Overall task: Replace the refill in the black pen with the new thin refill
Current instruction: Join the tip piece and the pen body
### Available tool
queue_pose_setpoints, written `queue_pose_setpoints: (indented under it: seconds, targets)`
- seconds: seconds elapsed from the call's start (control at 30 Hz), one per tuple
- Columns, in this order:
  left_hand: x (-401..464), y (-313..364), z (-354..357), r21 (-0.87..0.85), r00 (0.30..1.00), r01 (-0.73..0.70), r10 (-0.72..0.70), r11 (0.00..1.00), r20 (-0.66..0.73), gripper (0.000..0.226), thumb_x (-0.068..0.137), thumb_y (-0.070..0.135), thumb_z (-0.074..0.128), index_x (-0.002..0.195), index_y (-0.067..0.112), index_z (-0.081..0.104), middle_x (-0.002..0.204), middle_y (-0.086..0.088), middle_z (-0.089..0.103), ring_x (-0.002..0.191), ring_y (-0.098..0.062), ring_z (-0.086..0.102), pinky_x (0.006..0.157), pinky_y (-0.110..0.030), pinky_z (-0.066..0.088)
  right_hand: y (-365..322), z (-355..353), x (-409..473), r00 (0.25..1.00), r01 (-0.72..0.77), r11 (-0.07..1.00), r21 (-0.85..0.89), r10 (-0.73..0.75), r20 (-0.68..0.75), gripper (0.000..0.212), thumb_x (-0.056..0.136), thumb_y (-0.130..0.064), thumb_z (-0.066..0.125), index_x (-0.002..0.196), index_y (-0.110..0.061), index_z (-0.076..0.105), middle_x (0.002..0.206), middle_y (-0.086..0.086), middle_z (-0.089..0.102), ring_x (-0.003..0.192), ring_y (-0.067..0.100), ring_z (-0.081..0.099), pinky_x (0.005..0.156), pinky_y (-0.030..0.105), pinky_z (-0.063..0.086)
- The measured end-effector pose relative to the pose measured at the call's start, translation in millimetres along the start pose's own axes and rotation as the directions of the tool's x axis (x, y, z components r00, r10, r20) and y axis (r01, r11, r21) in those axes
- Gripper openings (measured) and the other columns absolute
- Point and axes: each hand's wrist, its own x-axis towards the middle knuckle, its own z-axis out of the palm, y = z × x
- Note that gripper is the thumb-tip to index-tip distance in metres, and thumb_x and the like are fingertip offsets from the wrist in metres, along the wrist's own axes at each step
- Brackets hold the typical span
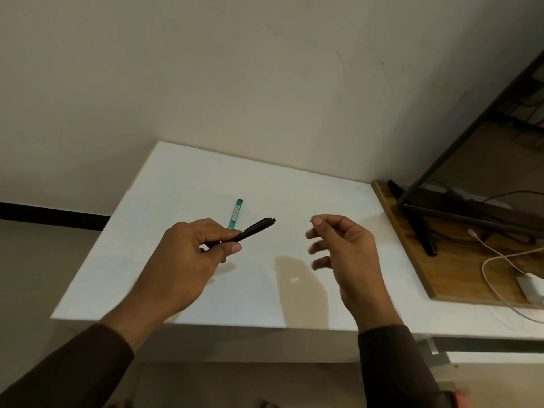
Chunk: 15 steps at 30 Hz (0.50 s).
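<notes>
The black pen (256, 228) is gripped in my left hand (194, 251) between thumb and fingers. It is raised a little above the white table (294, 187), with its free end pointing up and to the right. Just behind it a slim teal refill packet (235, 214) lies flat on the table. My right hand (341, 245) hovers to the right of the pen, apart from it, fingers curled and spread. Its thumb and forefinger tips are close together, and a tiny pale speck shows there. I cannot tell whether they pinch anything.
A wooden board (412, 245) sits at the table's right, carrying a dark monitor stand (426, 240), a white cable (494, 254) and a white charger (530, 285). A beige wall runs close behind the table. The table's left and front edges drop to the floor.
</notes>
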Motion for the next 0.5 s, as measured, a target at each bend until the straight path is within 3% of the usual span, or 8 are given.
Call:
queue_pose_setpoints:
  seconds: [0.17, 0.27, 0.37, 0.5]
  targets:
    - [1.0, -2.4, 1.8, -0.014, 1.000, 0.016, -0.016, 1.000, 0.009, 0.017, 0.090, 0.015, 0.074, 0.101, 0.026, 0.082, 0.083, 0.012, 0.075, 0.074, -0.007, 0.067, 0.065, -0.027, 0.053, 35.6, -29.7, 16.8, 0.987, -0.077, 0.945, -0.317, 0.027, -0.158, 0.012, 0.098, -0.019, 0.067, 0.092, -0.018, 0.076, 0.062, -0.002, 0.069, 0.042, 0.001, 0.056, 0.044, 0.017, 0.046]
    - [0.8, -3.8, 4.5, -0.015, 0.999, 0.025, -0.025, 1.000, 0.020, 0.016, 0.090, 0.015, 0.074, 0.100, 0.026, 0.082, 0.085, 0.018, 0.074, 0.075, -0.005, 0.066, 0.067, -0.034, 0.056, 49.1, -28.2, 23.4, 0.985, -0.133, 0.903, -0.408, 0.073, -0.159, 0.016, 0.098, -0.022, 0.067, 0.086, -0.017, 0.076, 0.072, 0.002, 0.071, 0.053, 0.008, 0.061, 0.051, 0.026, 0.052]
    - [0.5, -5.2, 4.7, -0.009, 1.000, 0.022, -0.022, 1.000, 0.018, 0.017, 0.090, 0.014, 0.074, 0.100, 0.026, 0.082, 0.084, 0.021, 0.074, 0.073, 0.000, 0.066, 0.065, -0.028, 0.052, 55.2, -23.1, 30.8, 0.982, -0.150, 0.855, -0.496, 0.071, -0.174, 0.019, 0.097, -0.024, 0.067, 0.091, -0.009, 0.077, 0.081, 0.009, 0.074, 0.063, 0.021, 0.064, 0.066, 0.035, 0.056]
    - [1.1, -5.4, 5.5, 0.001, 1.000, 0.027, -0.027, 1.000, 0.011, 0.018, 0.090, 0.014, 0.075, 0.098, 0.029, 0.080, 0.082, 0.025, 0.073, 0.068, 0.004, 0.065, 0.064, -0.024, 0.049, 54.6, -27.2, 32.8, 0.973, -0.196, 0.861, -0.468, 0.110, -0.205, 0.013, 0.095, -0.020, 0.071, 0.086, -0.011, 0.074, 0.062, 0.006, 0.069, 0.037, 0.009, 0.058, 0.043, 0.021, 0.049]
